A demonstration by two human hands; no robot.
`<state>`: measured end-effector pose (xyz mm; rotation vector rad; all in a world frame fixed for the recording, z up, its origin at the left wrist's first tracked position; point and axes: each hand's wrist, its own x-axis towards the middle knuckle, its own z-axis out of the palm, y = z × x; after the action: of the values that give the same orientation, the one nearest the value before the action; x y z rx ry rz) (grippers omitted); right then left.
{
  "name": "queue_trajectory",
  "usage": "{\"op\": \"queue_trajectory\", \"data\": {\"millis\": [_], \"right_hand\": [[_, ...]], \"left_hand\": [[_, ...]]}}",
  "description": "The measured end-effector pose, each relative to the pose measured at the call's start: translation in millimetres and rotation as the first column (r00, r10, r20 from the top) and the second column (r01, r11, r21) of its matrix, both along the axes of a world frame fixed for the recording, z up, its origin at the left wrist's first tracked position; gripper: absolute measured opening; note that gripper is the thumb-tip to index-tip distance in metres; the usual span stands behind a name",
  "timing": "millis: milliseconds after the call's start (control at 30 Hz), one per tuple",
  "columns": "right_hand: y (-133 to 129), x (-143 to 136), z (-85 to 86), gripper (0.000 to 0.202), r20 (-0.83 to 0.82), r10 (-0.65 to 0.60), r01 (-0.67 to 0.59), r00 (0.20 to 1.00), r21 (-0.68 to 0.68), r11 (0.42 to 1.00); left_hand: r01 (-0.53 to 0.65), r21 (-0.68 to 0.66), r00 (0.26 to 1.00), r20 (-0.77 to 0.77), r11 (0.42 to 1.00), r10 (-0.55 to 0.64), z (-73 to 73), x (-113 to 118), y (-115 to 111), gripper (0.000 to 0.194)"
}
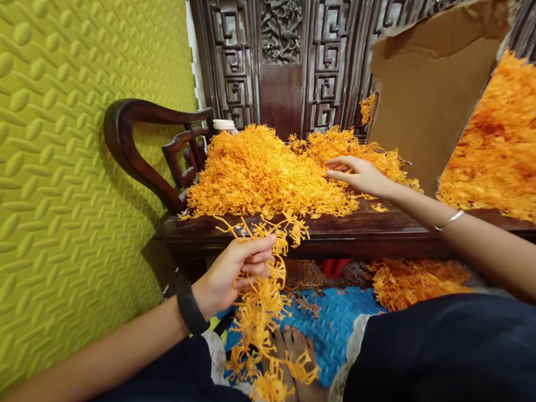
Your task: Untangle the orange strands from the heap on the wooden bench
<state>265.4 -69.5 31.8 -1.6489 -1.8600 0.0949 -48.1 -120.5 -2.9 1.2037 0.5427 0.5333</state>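
Observation:
My left hand (240,269) is closed in a pinch on a strand of orange plastic flower pieces (264,309), which hangs down in front of my feet. Thin curved stems stick out above its fingertips. My right hand (359,175) reaches over the bench with its fingers stretched out and slightly apart. Its fingertips are at the right side of a big heap of loose orange flower pieces (258,172); whether they touch it I cannot tell. No piece shows between those fingers.
The heap lies on a dark carved wooden bench (202,234) with a curved armrest (130,134). A cardboard sheet (431,82) leans before another orange heap (518,157). More orange pieces (416,283) lie below, by a blue floor mat (327,326). A yellow textured wall (45,194) stands left.

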Motion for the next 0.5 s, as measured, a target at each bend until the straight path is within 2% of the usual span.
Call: {"op": "queue_trajectory", "data": {"millis": [67,100,167,267,333,400,433,500], "right_hand": [[-14.7,-22.6,5.4,0.045,-0.097,0.185,-0.192,0.978,-0.071,0.979],[-23.7,-34.9,8.1,0.046,-0.146,0.271,-0.288,0.952,-0.116,0.950],[-42.4,-58.7,12.8,0.047,-0.230,0.419,-0.452,0.878,-0.117,0.884],[-65.9,-86.1,17.5,0.045,-0.156,0.593,-0.611,0.790,-0.113,0.784],[-74.7,-95.1,19.0,0.038,-0.045,0.664,-0.664,0.747,-0.121,0.738],[-77.8,-95.6,19.0,0.020,-0.018,0.681,-0.680,0.732,-0.090,0.728],[-77.7,-93.2,18.4,0.016,-0.054,0.667,-0.670,0.743,-0.065,0.740],[-75.9,-85.3,16.0,0.019,-0.215,0.579,-0.594,0.787,-0.006,0.805]], "left_hand": [[0.012,0.000,1.000,-0.007,1.000,-0.012,-1.0,-0.8,0.7,0.041],[0.020,0.003,1.000,-0.014,1.000,-0.020,-1.2,-0.8,0.6,0.041],[0.034,0.014,0.999,-0.039,0.999,-0.033,-1.2,-0.3,-0.4,0.041],[0.053,0.022,0.993,-0.108,0.998,-0.050,-1.0,0.8,-2.9,0.041],[0.065,0.027,0.987,-0.150,0.998,-0.060,-0.9,1.1,-3.8,0.041],[0.073,0.040,0.982,-0.175,0.997,-0.065,-1.2,0.2,-3.2,0.041],[0.069,0.045,0.982,-0.181,0.997,-0.059,-1.4,-0.7,-2.4,0.041],[0.051,0.047,0.982,-0.183,0.998,-0.042,-1.6,-3.3,-0.2,0.042]]}}
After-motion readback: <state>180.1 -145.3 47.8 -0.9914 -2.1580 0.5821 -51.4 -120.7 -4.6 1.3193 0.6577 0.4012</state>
